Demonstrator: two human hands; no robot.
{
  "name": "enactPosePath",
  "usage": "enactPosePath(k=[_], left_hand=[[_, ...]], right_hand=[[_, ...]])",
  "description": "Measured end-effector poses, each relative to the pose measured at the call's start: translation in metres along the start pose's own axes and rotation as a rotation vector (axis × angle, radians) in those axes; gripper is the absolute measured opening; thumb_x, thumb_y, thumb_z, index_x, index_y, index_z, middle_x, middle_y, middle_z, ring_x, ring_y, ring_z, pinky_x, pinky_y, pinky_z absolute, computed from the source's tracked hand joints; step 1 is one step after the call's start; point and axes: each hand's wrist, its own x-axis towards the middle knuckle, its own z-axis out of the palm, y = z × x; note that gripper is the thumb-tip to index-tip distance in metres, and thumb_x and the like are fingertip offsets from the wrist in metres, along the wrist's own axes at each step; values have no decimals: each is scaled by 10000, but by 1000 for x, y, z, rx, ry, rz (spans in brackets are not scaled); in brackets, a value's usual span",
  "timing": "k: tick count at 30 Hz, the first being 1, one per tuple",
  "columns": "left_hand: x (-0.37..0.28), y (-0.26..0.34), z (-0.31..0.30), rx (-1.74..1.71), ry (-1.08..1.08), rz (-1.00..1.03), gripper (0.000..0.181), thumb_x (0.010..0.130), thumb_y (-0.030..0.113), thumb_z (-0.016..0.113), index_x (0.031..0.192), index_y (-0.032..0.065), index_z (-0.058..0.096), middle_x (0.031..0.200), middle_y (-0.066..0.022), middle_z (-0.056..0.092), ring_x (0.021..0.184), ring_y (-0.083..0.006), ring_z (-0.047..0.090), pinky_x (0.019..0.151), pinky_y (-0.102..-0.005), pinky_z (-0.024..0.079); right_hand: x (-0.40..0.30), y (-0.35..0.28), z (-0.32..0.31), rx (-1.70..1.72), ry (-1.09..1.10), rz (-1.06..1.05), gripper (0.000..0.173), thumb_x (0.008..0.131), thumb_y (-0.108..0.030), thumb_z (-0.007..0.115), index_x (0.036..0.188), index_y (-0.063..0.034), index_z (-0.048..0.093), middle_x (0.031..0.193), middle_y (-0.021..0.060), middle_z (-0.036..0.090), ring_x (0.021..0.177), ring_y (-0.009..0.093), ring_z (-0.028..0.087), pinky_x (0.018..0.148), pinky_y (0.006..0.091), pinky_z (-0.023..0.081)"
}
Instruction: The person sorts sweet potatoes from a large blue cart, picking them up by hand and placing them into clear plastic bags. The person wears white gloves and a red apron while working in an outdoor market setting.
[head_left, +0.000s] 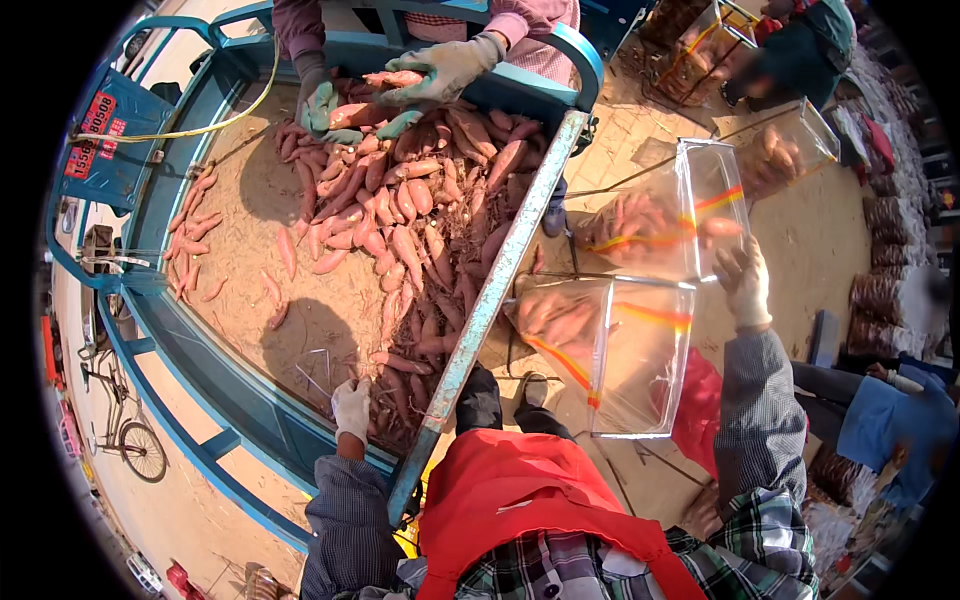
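Observation:
My left hand (352, 409), in a pale glove, is low over the front corner of a blue cargo bed beside sweet potatoes (401, 363). Its fingertips point away from me, and whether they grip anything is unclear. At the right, my gloved right hand (742, 281) is by the rim of a clear plastic bag (679, 206) stretched on a wire frame. The fingers look apart, with a single sweet potato (721, 227) just beyond them at the bag's mouth. More sweet potatoes show through the plastic. Nearer me stands a second framed bag (645, 360), partly filled.
Across the bed, another person's gloved hands (442, 71) handle sweet potatoes on the heap. A worn metal rail (495, 315) separates the bed from the bags. One more framed bag (780, 150) stands farther off. People and stacked filled bags (885, 292) line the right side.

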Motion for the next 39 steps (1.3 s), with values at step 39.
enactPosePath(k=[39], left_hand=[[43, 106, 24, -1396, -391, 108, 299, 961, 219, 506, 1174, 10, 493, 1043, -73, 573, 976, -147, 558, 868, -279, 442]], right_hand=[[-197, 145, 349, -341, -1142, 343, 718, 878, -305, 653, 1402, 35, 299, 1228, 160, 534, 1145, 222, 501, 951, 312, 422]])
